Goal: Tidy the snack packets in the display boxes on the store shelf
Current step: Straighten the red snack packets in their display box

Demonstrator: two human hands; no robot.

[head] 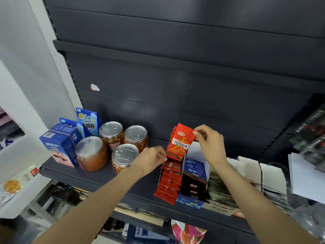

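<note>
A red snack packet [179,143] stands upright at the back of a row of red packets [169,184] on the dark shelf [98,175]. My right hand [211,143] pinches its top right corner. My left hand [151,159] pinches its lower left edge. Beside the red row on the right stands a blue-and-white display box [195,166] with dark packets [193,189] in it. Further right lie greyish packets [219,192] in white boxes [270,173].
Several clear jars with silver lids [112,138] and blue cartons [61,147] stand at the shelf's left. White paper [306,178] and hanging dark packs [313,131] are at the right. A lower shelf holds more goods [144,231]. An upper shelf edge [158,59] runs overhead.
</note>
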